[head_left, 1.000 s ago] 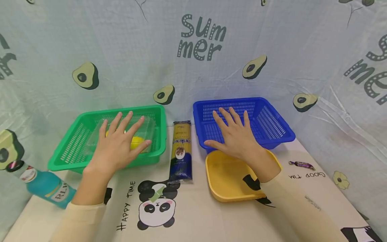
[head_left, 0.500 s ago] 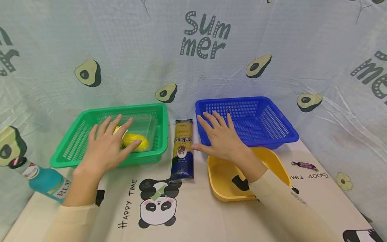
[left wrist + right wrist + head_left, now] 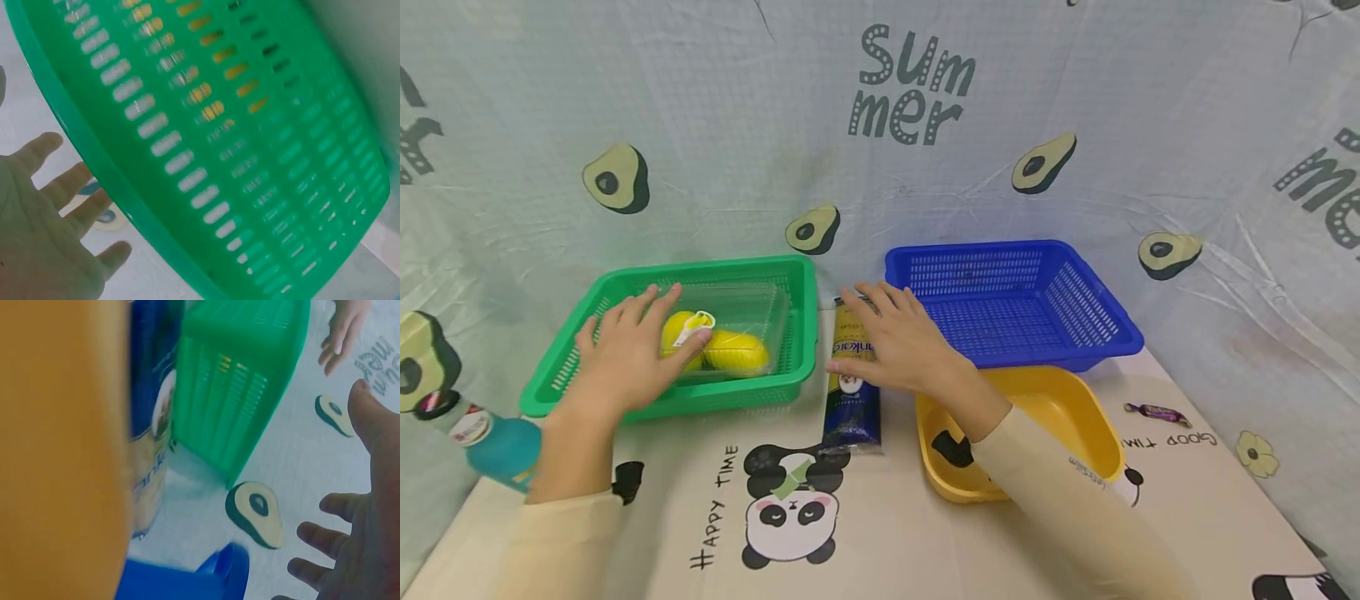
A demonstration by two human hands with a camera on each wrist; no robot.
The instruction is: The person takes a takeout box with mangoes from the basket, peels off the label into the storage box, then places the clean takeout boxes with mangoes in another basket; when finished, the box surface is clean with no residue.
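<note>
My left hand (image 3: 621, 358) hovers over the left part of the green basket (image 3: 760, 396), its fingers spread and holding nothing. In the left wrist view its fingertips show beside the basket's rim (image 3: 69, 128). Inside the basket lies a clear plastic box (image 3: 752, 304) with rounded yellow things (image 3: 737, 352) in it, one bearing a white tag. Over the spaghetti packet (image 3: 852, 421) is my right hand (image 3: 902, 342), also spread and without anything in it; it covers the packet's upper right part. The right wrist view shows the packet (image 3: 150, 425) standing beyond the blurred yellow tray (image 3: 56, 450).
At the back right stands a blue basket (image 3: 992, 329). In front of it is the yellow tray (image 3: 1067, 408), partly behind my right forearm. A wrapped candy (image 3: 1157, 412) lies at the right. My left forearm partly hides a teal bottle (image 3: 501, 450) at the left edge.
Both hands have moved left: the right from over the blue basket to over the spaghetti packet, the left toward the green basket's left side, uncovering more of the yellow things.
</note>
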